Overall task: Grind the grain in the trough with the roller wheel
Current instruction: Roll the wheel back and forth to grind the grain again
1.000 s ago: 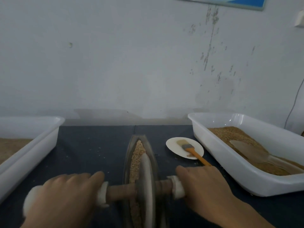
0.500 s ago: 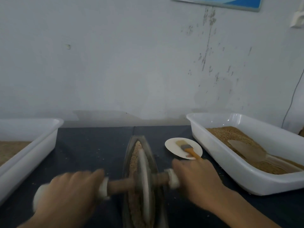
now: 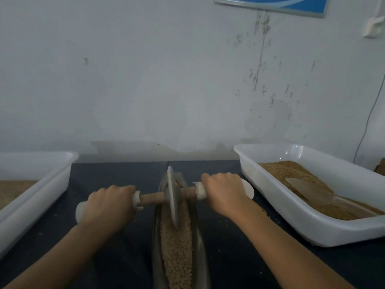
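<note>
A narrow boat-shaped metal trough (image 3: 201,245) runs away from me along the dark table, filled with tan grain (image 3: 177,243). A grey roller wheel (image 3: 172,195) stands upright in the trough near its far end, on a wooden axle (image 3: 151,197) with white end grips. My left hand (image 3: 108,205) grips the left end of the axle. My right hand (image 3: 224,191) grips the right end. Both arms are stretched forward.
A white tub (image 3: 312,222) of grain with a flat scoop (image 3: 308,189) lying in it stands at the right. Another white tub (image 3: 35,184) stands at the left. A small white plate (image 3: 249,190) is mostly hidden behind my right hand. The wall is close behind.
Both hands have pushed the roller wheel away from me, from the trough's near half to its far end. The plate and its brush are now covered by my right hand.
</note>
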A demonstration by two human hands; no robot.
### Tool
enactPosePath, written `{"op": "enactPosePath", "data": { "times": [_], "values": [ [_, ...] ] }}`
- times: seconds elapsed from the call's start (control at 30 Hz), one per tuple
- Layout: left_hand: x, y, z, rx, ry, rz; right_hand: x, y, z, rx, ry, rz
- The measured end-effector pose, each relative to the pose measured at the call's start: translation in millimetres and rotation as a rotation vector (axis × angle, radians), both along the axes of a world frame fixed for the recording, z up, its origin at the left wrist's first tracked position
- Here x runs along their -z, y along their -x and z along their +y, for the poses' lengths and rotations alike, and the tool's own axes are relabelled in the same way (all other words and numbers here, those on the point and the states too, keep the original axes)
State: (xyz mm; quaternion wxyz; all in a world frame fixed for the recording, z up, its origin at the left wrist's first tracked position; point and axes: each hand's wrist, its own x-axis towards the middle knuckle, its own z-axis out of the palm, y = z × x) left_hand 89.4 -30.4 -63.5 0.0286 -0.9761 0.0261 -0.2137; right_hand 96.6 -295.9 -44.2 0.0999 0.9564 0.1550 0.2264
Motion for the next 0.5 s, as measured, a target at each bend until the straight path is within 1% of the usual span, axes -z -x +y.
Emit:
{"op": "enactPosePath", "data": {
  "times": [0.1, 0.2, 0.23, 0.27, 0.3, 0.33, 0.37, 0.4, 0.43, 0.47, 0.5],
  "values": [
    [-8, 6, -4, 0.026, -0.105, -0.05, 8, 1, -5, 0.032, -0.058, 0.045],
    [-5, 38, 1, 0.076, -0.185, -0.029, 16, 42, -16, -0.017, -0.105, 0.155],
    [-6, 53, 3, 0.129, -0.184, -0.043, 17, 60, -20, -0.035, -0.109, 0.186],
    [-4, 64, 7, 0.24, -0.17, -0.082, 17, 76, -24, -0.037, -0.11, 0.222],
    [-3, 74, 11, 0.375, -0.104, -0.16, 13, 90, -27, -0.034, -0.107, 0.257],
    [-3, 83, 13, 0.448, -0.047, -0.183, 11, 100, -29, -0.03, -0.104, 0.302],
    [-4, 89, 14, 0.449, -0.047, -0.148, 9, 106, -29, -0.026, -0.095, 0.334],
    [-4, 92, 14, 0.392, -0.096, -0.066, 5, 109, -27, -0.043, -0.062, 0.318],
    [-3, 94, 12, 0.317, -0.085, 0.013, 2, 108, -27, -0.075, -0.021, 0.24],
    [-2, 93, 10, 0.23, -0.101, 0.04, 0, 104, -26, -0.096, -0.001, 0.161],
    [-2, 86, 8, 0.159, -0.139, 0.056, 0, 97, -24, -0.098, 0.001, 0.143]
  ]
}}
